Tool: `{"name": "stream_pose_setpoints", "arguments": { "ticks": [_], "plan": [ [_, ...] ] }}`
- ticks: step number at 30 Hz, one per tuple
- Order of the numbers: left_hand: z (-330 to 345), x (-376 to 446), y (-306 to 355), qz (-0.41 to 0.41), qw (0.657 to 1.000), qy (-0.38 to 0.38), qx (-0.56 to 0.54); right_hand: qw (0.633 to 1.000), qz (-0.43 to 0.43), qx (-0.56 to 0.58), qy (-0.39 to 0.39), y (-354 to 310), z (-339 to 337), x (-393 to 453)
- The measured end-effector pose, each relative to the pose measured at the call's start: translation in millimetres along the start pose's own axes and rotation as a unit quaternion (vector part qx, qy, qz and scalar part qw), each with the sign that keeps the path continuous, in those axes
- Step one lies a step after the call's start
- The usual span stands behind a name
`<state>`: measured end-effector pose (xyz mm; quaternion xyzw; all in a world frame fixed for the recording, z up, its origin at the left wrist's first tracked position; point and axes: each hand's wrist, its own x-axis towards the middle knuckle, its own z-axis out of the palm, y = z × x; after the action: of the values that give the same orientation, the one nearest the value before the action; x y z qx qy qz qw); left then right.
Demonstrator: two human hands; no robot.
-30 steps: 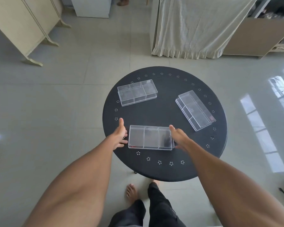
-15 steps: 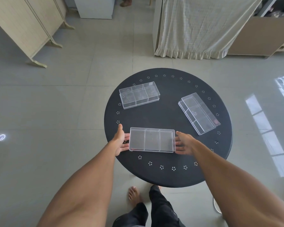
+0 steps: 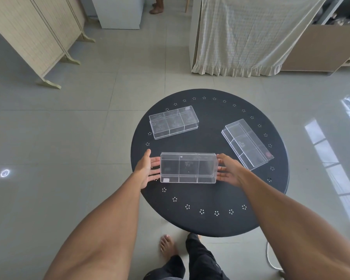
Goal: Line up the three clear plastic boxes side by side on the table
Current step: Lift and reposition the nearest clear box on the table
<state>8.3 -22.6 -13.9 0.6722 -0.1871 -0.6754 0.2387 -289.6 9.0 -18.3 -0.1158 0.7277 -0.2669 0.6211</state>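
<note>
Left hand (image 3: 147, 170) flat, fingers spread against the near box's (image 3: 188, 167) left end; right hand (image 3: 229, 172) likewise on its right end — box pressed between them at frame centre. Far box (image 3: 173, 122) above; right box (image 3: 247, 144) angled, both on the table (image 3: 210, 217).

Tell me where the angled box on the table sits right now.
In the head view, the angled box sits near the table's right edge, beyond the right hand.

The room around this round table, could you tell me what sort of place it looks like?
Probably a room in a home. The floor is tiled, a folding screen stands at the left, and a cloth drapes furniture behind the table.
</note>
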Motion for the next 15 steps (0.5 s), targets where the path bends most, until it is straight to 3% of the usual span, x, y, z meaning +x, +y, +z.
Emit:
{"name": "stream_pose_setpoints", "arguments": {
  "ticks": [7,15],
  "plan": [
    [-7.1,-1.3,-5.2,-0.004,0.999,0.001,-0.045,1.000,-0.011,0.015,-0.023,0.2,-1.5,-4.3],
    [-7.3,-2.8,-12.1,0.005,1.000,0.009,0.001,0.999,-0.015,0.024,-0.019,2.6,-6.7,1.9]
  ]
}}
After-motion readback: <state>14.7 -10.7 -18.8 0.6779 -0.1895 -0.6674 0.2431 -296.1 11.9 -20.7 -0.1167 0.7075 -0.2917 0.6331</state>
